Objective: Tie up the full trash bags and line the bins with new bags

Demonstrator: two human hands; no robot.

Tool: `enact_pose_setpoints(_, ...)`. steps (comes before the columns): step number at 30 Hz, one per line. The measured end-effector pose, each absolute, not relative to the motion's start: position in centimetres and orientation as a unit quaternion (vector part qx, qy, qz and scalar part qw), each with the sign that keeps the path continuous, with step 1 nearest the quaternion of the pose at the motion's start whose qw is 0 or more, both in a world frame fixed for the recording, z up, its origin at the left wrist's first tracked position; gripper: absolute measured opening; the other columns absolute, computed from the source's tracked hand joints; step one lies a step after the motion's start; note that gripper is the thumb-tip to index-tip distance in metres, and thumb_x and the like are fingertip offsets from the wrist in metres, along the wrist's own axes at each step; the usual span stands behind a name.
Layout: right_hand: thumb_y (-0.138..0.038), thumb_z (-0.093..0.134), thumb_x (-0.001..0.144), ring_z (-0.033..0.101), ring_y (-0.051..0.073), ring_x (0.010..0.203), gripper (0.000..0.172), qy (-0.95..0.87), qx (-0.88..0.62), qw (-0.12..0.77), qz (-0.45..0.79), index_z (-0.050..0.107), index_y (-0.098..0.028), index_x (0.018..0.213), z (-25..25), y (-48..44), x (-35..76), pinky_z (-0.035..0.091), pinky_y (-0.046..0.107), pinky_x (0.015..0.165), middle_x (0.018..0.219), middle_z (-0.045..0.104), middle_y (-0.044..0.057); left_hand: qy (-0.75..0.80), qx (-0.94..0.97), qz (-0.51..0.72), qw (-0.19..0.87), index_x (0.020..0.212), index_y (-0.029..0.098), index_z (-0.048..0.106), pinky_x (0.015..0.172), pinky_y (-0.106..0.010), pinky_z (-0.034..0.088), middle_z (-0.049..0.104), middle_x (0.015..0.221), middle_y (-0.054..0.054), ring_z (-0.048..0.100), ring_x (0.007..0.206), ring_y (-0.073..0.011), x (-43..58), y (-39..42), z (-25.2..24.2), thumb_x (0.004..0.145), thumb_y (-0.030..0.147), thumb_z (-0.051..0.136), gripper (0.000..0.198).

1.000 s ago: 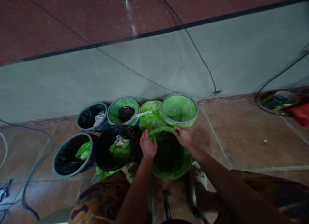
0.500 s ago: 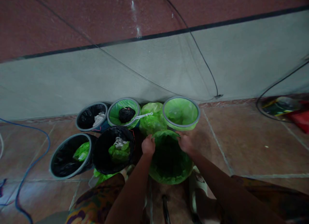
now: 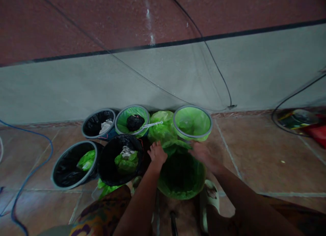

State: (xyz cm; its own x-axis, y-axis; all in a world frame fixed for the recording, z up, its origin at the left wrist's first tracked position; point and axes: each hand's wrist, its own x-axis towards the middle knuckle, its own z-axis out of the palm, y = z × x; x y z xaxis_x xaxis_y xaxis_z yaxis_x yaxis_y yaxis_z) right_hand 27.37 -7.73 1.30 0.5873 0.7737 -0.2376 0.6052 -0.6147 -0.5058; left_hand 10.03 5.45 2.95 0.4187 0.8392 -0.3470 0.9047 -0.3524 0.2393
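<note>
A trash can lined with a green bag [image 3: 182,193] stands between my feet, its dark mouth facing me. At the upper left of its rim is my left hand [image 3: 157,154], fingers spread apart and its thumb side against the liner. My right hand [image 3: 203,155] is at the upper right of the rim, touching or very near the bag's edge; its fingers are blurred and partly hidden. The liner's top edge folds loosely inward at the far side.
Beyond stand a green-lined bin [image 3: 192,123], a full green bag [image 3: 163,125] and another green-lined bin [image 3: 131,120] holding a black bundle. Black-lined bins [image 3: 73,164] with rubbish are at left. A blue hose [image 3: 32,175] lies on the tiles; a black cable [image 3: 216,66] hangs along the wall.
My left hand has opened from its grip on the bag's edge. My right hand has shifted slightly right and blurred. The liner's far edge now droops inward.
</note>
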Motion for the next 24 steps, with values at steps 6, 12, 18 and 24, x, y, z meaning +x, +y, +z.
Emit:
enact_pose_setpoints(6, -0.025, 0.042, 0.098, 0.069, 0.023, 0.097, 0.033, -0.444, -0.868, 0.122, 0.187, 0.074, -0.017, 0.102, 4.2, -2.7, 26.5, 0.046, 0.030, 0.083, 0.104, 0.076, 0.013, 0.459, 0.839, 0.007, 0.291, 0.134, 0.015, 0.060, 0.109, -0.028, 0.042, 0.066, 0.134, -0.011, 0.060, 0.124, -0.0197, 13.2, 6.9, 4.7, 0.096, 0.014, 0.038, 0.043)
enact_pose_setpoints(12, -0.025, 0.050, 0.095, 0.070, 0.021, 0.092, 0.028, -0.448, -0.865, 0.095, 0.206, 0.076, -0.015, 0.096, 1.9, -0.8, 25.7, 0.046, 0.028, 0.080, 0.100, 0.077, 0.013, 0.401, 0.867, -0.079, 0.284, 0.117, 0.021, 0.071, 0.103, -0.027, 0.046, 0.073, 0.122, -0.008, 0.066, 0.115, -0.0197, 14.0, 7.5, 2.1, 0.101, 0.024, 0.038, 0.038)
enact_pose_setpoints(18, -0.024, 0.057, 0.092, 0.068, 0.023, 0.101, 0.024, -0.482, -0.847, 0.072, 0.214, 0.073, -0.017, 0.108, 0.1, -2.0, 26.0, 0.047, 0.029, 0.086, 0.109, 0.074, 0.012, 0.352, 0.898, -0.091, 0.249, 0.121, 0.021, 0.066, 0.095, -0.029, 0.050, 0.073, 0.117, -0.009, 0.069, 0.109, -0.0219, 12.8, 7.2, -0.2, 0.101, 0.028, 0.042, 0.032)
enact_pose_setpoints(24, -0.011, 0.047, 0.091, 0.069, 0.024, 0.098, 0.032, -0.483, -0.850, 0.041, 0.205, 0.072, -0.014, 0.110, -1.6, -2.0, 26.4, 0.050, 0.032, 0.085, 0.108, 0.074, 0.016, 0.363, 0.899, -0.116, 0.214, 0.121, 0.019, 0.063, 0.094, -0.030, 0.050, 0.071, 0.118, -0.011, 0.068, 0.109, -0.0219, 12.9, 7.3, -0.4, 0.099, 0.022, 0.042, 0.031)
